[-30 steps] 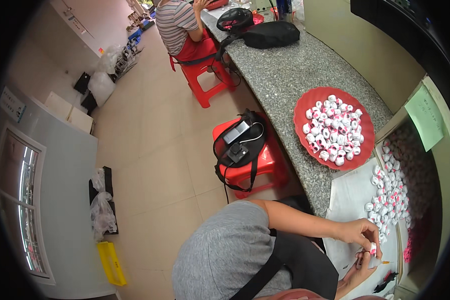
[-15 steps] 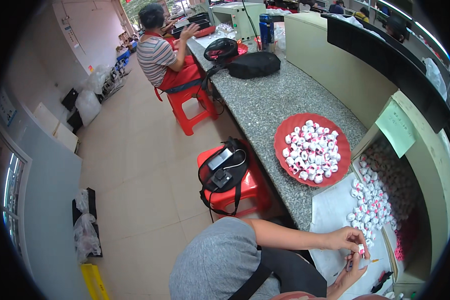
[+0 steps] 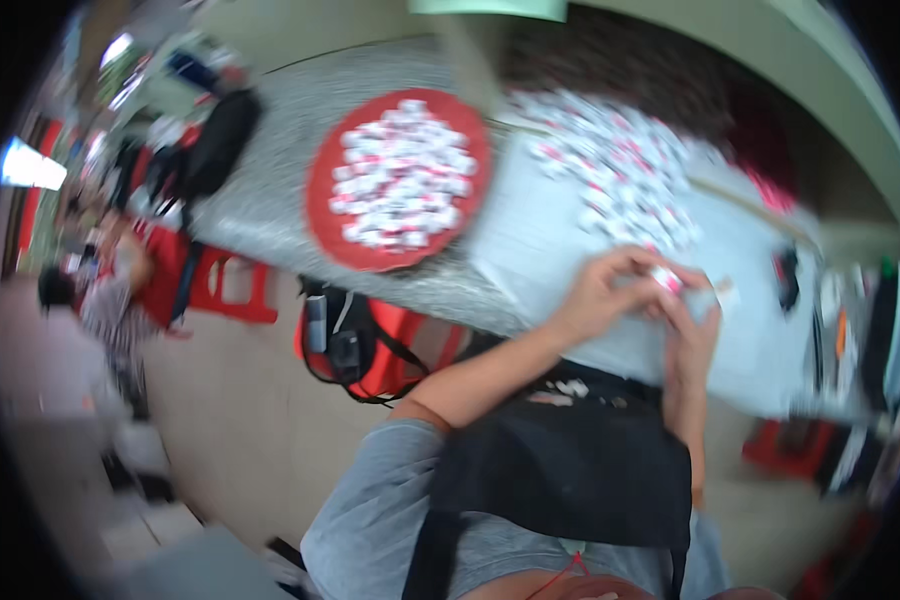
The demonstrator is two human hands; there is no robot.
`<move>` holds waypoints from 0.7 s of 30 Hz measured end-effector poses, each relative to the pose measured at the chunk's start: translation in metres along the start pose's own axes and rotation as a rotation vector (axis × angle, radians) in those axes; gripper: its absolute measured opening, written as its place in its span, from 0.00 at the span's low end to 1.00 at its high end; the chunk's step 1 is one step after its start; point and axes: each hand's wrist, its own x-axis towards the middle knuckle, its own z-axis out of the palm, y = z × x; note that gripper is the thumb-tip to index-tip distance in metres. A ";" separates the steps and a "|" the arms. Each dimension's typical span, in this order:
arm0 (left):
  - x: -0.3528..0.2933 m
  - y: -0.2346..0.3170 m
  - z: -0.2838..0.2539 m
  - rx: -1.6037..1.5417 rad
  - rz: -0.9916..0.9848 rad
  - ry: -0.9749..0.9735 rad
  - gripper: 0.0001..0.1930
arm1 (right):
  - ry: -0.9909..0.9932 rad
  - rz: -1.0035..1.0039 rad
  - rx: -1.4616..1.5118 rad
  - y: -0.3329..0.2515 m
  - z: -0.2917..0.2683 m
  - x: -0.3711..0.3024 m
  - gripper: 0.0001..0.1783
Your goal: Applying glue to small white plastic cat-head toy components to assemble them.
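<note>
My left hand [image 3: 602,298] and my right hand [image 3: 692,325] meet over the white sheet [image 3: 530,230] on the bench. The fingertips of both are closed round a small white-and-pink piece [image 3: 667,280]. A thin tan tip with something pale [image 3: 725,291] shows beside my right fingers; blur hides what it is and whether I hold it. Just beyond my hands lies a loose heap of similar white-and-pink pieces [image 3: 630,165]. A red scalloped dish [image 3: 322,205], filled with more of them, stands to the left on the speckled stone worktop [image 3: 270,215].
A shelf wall [image 3: 850,110] curves over the heap. A small black object [image 3: 787,278] lies right of my hands. Below the bench, a red stool [image 3: 390,345] bears a black bag [image 3: 348,345]. At far left a co-worker [image 3: 110,290] sits along the bench.
My view has swung to the right and down, blurring the picture. Both hands now appear nearer the middle, still together on a small white-and-pink piece.
</note>
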 end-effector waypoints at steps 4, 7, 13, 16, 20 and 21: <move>0.010 0.004 0.009 -0.019 -0.083 -0.059 0.10 | -0.050 0.021 0.058 0.003 -0.014 0.006 0.12; 0.011 -0.005 0.014 0.008 -0.070 -0.038 0.10 | -0.051 0.025 0.074 0.003 -0.023 0.004 0.13; 0.006 -0.006 0.012 0.039 -0.046 -0.009 0.11 | -0.076 0.001 0.025 0.008 -0.025 0.001 0.14; 0.008 -0.007 0.010 0.005 -0.061 0.003 0.11 | -0.066 0.008 0.044 0.007 -0.023 0.004 0.14; 0.007 -0.001 0.009 0.071 -0.035 0.007 0.10 | -0.054 0.000 0.049 0.010 -0.018 0.005 0.15; 0.007 0.000 0.010 0.070 -0.055 -0.017 0.10 | -0.083 -0.002 0.062 0.009 -0.019 0.003 0.15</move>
